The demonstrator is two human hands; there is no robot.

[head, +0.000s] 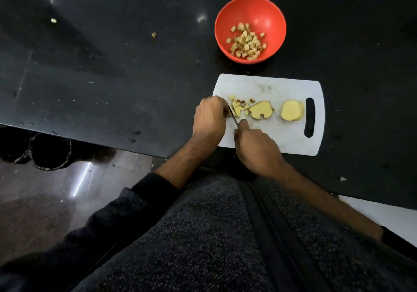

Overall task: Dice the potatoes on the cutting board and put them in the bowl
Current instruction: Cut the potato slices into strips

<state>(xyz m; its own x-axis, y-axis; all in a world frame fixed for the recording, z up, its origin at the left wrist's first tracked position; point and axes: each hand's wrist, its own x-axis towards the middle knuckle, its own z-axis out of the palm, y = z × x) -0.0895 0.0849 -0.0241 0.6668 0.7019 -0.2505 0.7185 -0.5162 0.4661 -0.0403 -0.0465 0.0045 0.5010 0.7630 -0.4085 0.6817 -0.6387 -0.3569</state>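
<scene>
Closest to the camera, a dark knitted top fills the lower frame, and both bare forearms reach forward onto the white cutting board point(270, 142). Right hand point(255, 143) is curled round the handle of a small knife point(233, 116), forefinger laid along its back, blade angled toward the far left and down among the cut pieces. Left hand point(209, 116) sits just beside the blade, fingers bent over and pinning a bit of potato that is mostly hidden beneath them.

Moving outward: a scatter of fresh dice point(237, 107) lies right at the blade, then a partly cut potato slice point(261, 110) with square notches taken out of its near edge, then a stack of whole slices point(291, 110) near the board's handle slot point(309, 116). So there's plenty of dicing left.

Further back, the red bowl point(250, 29) stands apart from the board on the black counter point(90, 66), already holding a small heap of cubes. One stray cube point(154, 35) has landed on the counter, well left of the bowl.

The danger, as I read it: those left fingertips are very close to the edge, and a small, slippery piece could skid and bring the blade onto a finger. Loose dice sit near the board's left edge too, so a careless sweep could send more onto the counter.
</scene>
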